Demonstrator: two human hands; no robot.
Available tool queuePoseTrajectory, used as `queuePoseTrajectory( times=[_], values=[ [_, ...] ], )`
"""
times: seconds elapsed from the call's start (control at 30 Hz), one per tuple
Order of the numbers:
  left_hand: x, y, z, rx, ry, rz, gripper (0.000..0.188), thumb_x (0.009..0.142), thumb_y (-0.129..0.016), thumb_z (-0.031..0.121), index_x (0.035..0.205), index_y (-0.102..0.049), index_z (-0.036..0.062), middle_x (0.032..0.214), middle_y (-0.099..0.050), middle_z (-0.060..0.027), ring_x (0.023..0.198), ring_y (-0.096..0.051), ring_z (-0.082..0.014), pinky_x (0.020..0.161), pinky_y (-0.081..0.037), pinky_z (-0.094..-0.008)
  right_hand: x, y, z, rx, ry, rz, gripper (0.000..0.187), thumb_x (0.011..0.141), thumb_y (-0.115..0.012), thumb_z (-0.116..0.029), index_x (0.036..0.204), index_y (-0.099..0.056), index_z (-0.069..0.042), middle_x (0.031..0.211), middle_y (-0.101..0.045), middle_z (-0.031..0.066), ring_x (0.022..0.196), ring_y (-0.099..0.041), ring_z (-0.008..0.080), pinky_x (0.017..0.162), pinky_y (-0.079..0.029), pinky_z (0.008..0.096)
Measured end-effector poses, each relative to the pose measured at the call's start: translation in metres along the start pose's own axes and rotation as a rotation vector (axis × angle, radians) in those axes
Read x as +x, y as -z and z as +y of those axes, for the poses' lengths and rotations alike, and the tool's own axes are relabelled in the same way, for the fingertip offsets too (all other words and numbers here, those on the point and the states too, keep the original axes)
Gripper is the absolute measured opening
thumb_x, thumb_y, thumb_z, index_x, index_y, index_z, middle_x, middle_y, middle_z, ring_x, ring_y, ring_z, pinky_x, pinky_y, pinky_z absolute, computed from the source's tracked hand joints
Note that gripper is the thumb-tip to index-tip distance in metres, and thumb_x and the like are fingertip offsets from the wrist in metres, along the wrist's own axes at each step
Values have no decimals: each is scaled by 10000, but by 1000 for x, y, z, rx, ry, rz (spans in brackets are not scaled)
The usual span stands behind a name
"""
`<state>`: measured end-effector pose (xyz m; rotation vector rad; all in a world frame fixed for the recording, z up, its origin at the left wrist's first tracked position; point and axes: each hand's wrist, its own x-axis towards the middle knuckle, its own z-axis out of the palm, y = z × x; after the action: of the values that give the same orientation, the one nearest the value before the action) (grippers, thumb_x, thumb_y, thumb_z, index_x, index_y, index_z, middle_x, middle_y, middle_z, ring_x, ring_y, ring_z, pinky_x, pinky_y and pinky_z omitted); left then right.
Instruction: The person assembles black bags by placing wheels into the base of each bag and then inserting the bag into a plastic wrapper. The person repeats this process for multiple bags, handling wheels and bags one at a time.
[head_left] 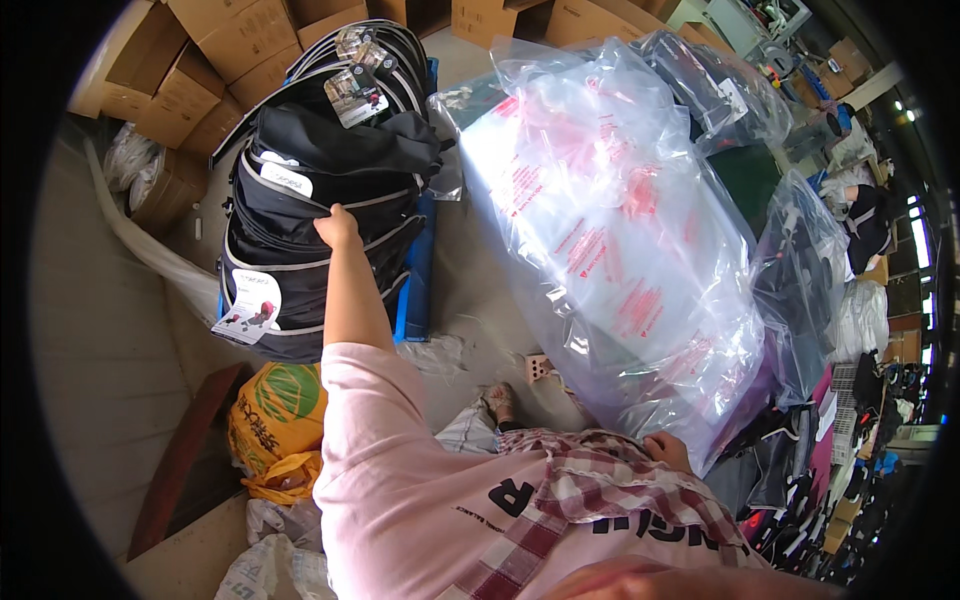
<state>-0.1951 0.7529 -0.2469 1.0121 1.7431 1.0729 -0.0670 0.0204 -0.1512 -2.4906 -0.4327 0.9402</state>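
Observation:
My left hand [338, 228] reaches forward, its fingers closed on a black fabric piece with pale piping [290, 215] in a tall stack. White tags hang from the stack; a lower picture tag [250, 310] shows a stroller. Under and beside the stack, a blue crate [414, 290] shows. My right hand [668, 452] is low beside my checked apron [640, 485], close to a pile of clear plastic bags with red print [620, 250]. Its fingers are only partly visible, so its grip is unclear.
Cardboard boxes [240, 45] are stacked behind the black pieces. A yellow bag [280, 410] stands at the lower left near a dark reddish board [190, 460]. More plastic-wrapped dark goods [800, 270] lie at the right. A person in dark clothes [868, 225] is at the far right.

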Motion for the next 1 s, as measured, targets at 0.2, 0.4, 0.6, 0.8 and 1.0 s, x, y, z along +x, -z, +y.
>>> queuePoseTrajectory(
  times=[0.2,0.4,0.6,0.8,1.0],
  values=[
    [-78,37,-63,-168,-342,-67,492,832,-531,130,1244,-499,-135,1220,-585,-324,1112,-574,-434,992,-431,-412,-3,8,2,8,20,-9,310,896,-622,-288,1014,-694,-10,869,-713,158,793,-692,247,727,-528,357],
    [-240,76,-48,-308,-447,-160,395,871,-547,96,1203,-517,-116,1170,-624,-251,1056,-608,-320,959,-443,-354,-3,14,33,9,147,4,317,899,-610,-298,1010,-695,-13,894,-704,168,828,-688,287,753,-522,370],
    [-355,121,112,-413,-741,-115,299,929,-572,92,1132,-511,-119,995,-619,-191,851,-544,-237,850,-471,-352,-13,22,76,75,243,44,328,899,-621,-339,995,-698,-35,928,-700,172,848,-680,331,758,-522,402],
    [-528,127,99,-494,-1124,-393,418,935,-610,46,1264,-441,-150,1191,-581,-218,1023,-579,-220,936,-468,-342,-25,29,148,186,265,10,319,893,-614,-342,966,-699,-43,918,-706,161,848,-678,332,766,-523,406],
    [-718,126,78,-102,-1529,-1072,63,823,-680,28,837,-633,-10,737,-656,-145,633,-654,-282,597,-511,-352,-64,40,223,363,324,34,295,889,-618,-318,967,-695,-44,905,-710,155,842,-680,322,761,-525,398]
  ],
)
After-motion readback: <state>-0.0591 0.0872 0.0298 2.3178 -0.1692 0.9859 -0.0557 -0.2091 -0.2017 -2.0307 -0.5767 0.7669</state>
